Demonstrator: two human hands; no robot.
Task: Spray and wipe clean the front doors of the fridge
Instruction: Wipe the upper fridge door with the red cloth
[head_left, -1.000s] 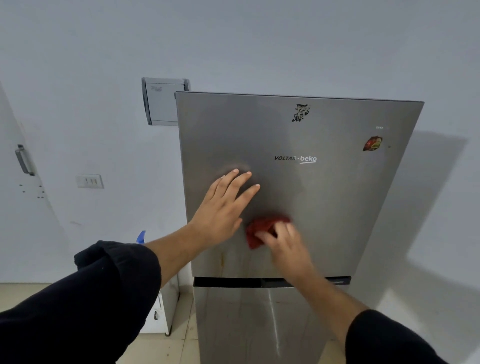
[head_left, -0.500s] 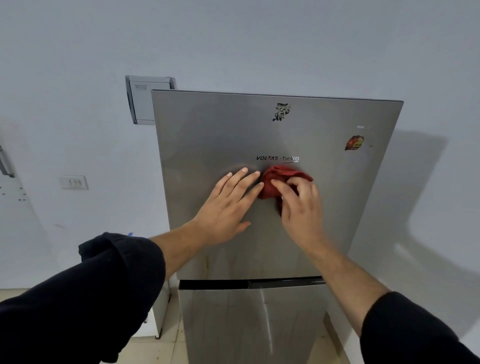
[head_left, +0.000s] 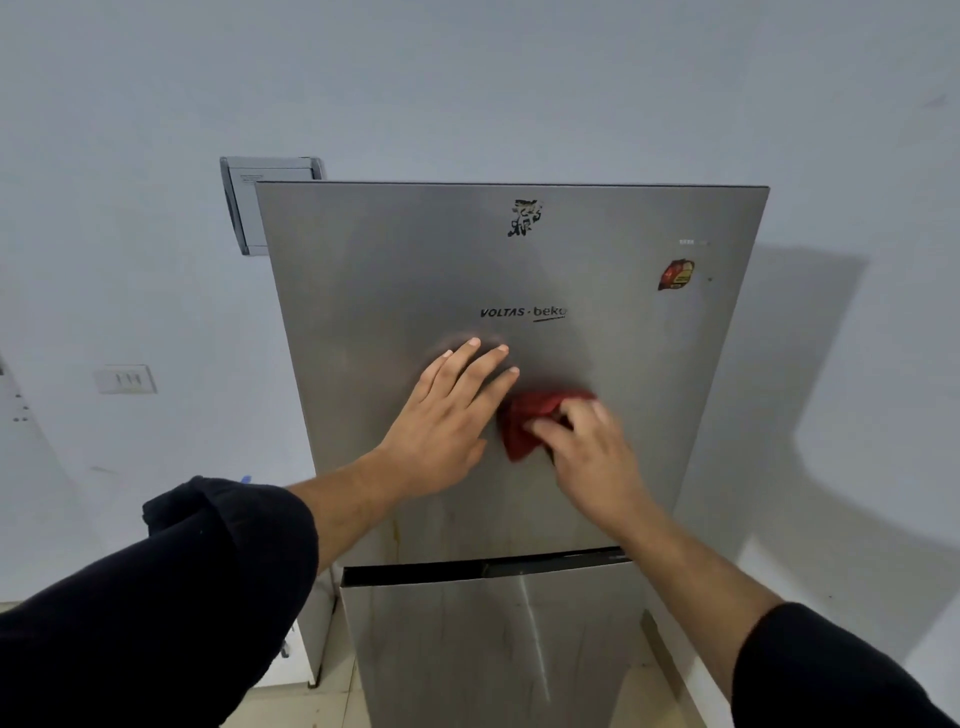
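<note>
Both hands are pressing the upper door (head_left: 389, 270): my left hand (head_left: 441, 431) is lying flat, fingers straight, bracing; my right hand (head_left: 587, 457) is gripping the bunched red cloth (head_left: 524, 421) just beside it. I'm reckoning on firm overlapping strokes, heading down toward the drip stains (head_left: 395, 535).

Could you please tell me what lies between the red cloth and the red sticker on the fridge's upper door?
Nothing: in the head view, only bare steel of the upper door separates the red cloth from the red sticker.
</note>
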